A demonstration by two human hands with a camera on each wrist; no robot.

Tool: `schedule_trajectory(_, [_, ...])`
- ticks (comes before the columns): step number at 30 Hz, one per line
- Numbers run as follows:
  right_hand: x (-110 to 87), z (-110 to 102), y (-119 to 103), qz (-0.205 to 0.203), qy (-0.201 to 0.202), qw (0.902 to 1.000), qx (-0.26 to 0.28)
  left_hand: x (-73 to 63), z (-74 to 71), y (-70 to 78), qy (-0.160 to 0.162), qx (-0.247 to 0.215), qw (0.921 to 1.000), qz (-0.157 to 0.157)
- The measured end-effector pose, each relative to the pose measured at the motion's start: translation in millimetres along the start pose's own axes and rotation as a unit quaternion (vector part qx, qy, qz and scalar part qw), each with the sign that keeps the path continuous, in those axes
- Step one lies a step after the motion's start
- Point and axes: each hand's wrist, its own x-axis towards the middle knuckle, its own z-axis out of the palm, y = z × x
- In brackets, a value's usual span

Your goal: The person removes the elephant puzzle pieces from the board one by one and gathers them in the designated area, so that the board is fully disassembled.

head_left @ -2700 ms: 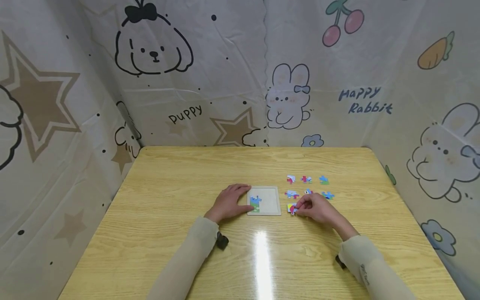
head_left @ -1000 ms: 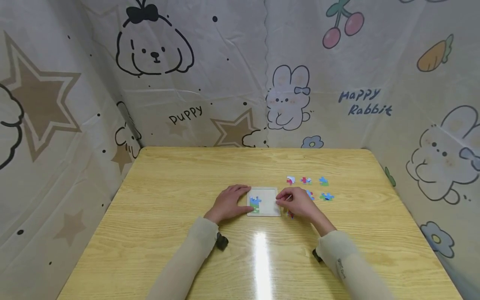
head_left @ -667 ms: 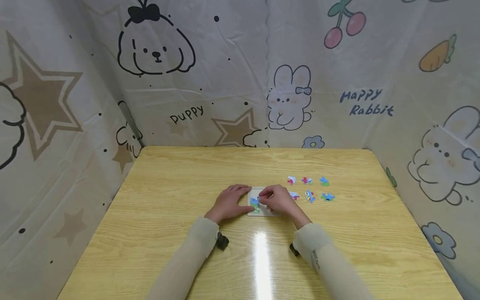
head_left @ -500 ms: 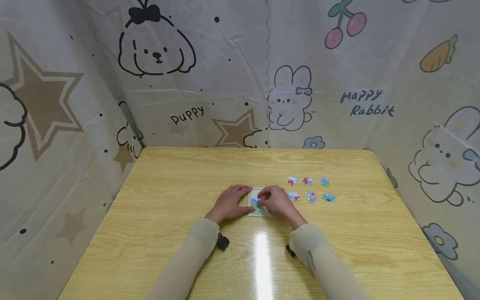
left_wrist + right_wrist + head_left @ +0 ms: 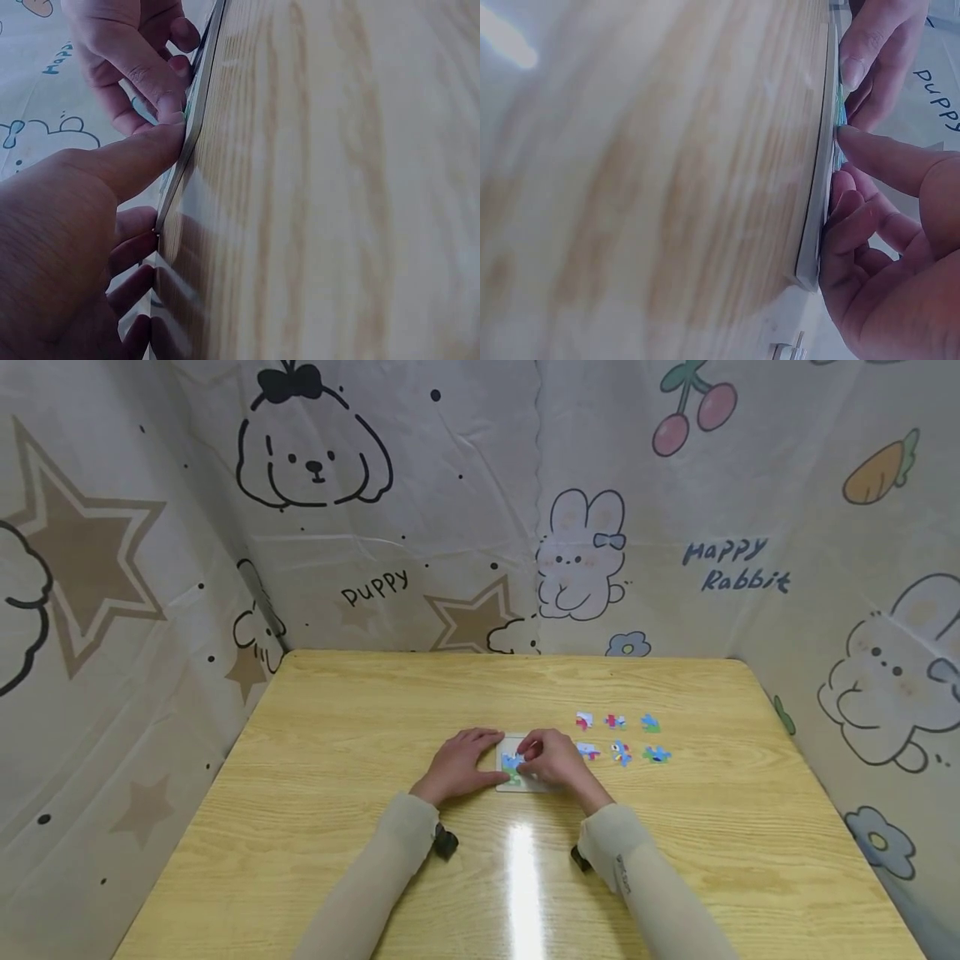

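Note:
My left hand (image 5: 462, 766) steadies the left side of a small pale puzzle tray (image 5: 530, 737). Its thumb (image 5: 154, 154) lies over the near edge while the outstretched fingers reach the far-left corner. Joined blue-and-green jigsaw pieces (image 5: 512, 768) lie inside the tray along its left side. My right hand (image 5: 553, 758) is over the tray, thumb and bent forefinger pinching a jigsaw piece low beside the joined ones; the fingers mostly hide it. From the right wrist view, the right thumb (image 5: 885, 157) meets a thin blue-green edge just above the tray.
Loose jigsaw pieces lie in two rows right of the tray: one pink and white (image 5: 584, 721), one blue and green (image 5: 657, 755), and several others. The wooden table (image 5: 360, 710) ends at a patterned cloth (image 5: 465, 485) behind and at both sides.
My right hand has picked up the yellow-and-red piece from the nearest spot and moved left over the tray. Lately it shifts only slightly beside the joined pieces. The left hand stays put.

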Motion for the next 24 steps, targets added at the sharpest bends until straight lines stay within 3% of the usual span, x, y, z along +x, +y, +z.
schedule_trajectory(24, [2.5,-4.2,0.5,-0.012,-0.015,0.9998,-0.002,-1.1,-2.0,2.2,-0.001,0.000,1.0000,0.002])
